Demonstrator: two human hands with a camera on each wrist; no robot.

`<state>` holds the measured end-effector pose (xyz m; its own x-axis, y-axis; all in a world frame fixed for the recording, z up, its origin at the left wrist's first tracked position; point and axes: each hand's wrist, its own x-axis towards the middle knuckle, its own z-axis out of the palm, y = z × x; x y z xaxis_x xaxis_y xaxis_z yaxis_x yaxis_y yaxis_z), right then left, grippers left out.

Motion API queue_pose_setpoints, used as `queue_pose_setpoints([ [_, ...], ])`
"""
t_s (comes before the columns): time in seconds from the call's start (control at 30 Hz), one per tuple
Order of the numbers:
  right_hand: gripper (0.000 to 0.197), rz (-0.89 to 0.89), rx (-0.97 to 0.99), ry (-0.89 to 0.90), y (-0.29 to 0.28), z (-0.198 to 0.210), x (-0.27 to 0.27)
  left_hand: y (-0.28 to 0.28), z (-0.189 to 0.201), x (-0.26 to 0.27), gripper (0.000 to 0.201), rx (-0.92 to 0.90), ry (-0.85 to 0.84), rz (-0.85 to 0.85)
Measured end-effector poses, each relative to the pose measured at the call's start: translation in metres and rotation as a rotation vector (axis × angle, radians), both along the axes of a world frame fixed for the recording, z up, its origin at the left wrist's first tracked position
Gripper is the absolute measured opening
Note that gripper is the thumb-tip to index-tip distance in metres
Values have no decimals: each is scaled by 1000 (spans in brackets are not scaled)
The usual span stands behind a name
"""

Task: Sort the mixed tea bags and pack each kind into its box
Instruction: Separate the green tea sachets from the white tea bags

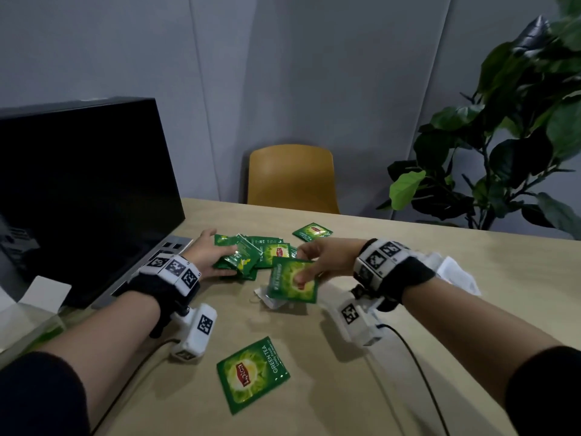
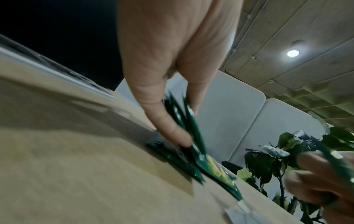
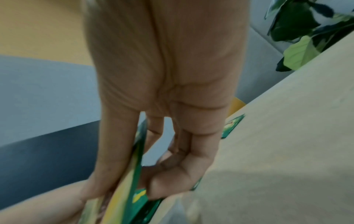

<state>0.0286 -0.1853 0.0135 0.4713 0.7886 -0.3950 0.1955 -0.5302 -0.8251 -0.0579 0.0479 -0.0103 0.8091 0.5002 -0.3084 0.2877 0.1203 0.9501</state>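
Green tea bags [image 1: 267, 251] lie in a heap near the desk's [image 1: 440, 341] far edge, beside the laptop [image 1: 78, 190]. The left hand [image 1: 207, 256] grips a bundle of them at the heap's left side. The right hand [image 1: 327, 258] pinches one bag [image 1: 294, 280], held above the desk just right of the heap, long axis toward the person; it must travel left to join the bundle

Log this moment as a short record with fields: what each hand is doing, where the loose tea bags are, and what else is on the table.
left hand: grips a fanned bunch of green tea bags at the pile
right hand: pinches one green tea bag above the table
loose bags: one near bag flat at the front, one far bag by the back edge
white wrapper: lies under the pinched bag
laptop: open, screen dark, at left
boxes: an open white carton at far left, mostly cut off
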Motion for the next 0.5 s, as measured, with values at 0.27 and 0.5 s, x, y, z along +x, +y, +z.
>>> queue_pose_setpoints([
  [0.27,27,115,-201,-251,44,-13,-11,-4,22,-38,59,1012,360,-307],
  [0.5,28,227,-298,-431,38,-14,-24,-60,16,-85,49,872,367,-964],
])
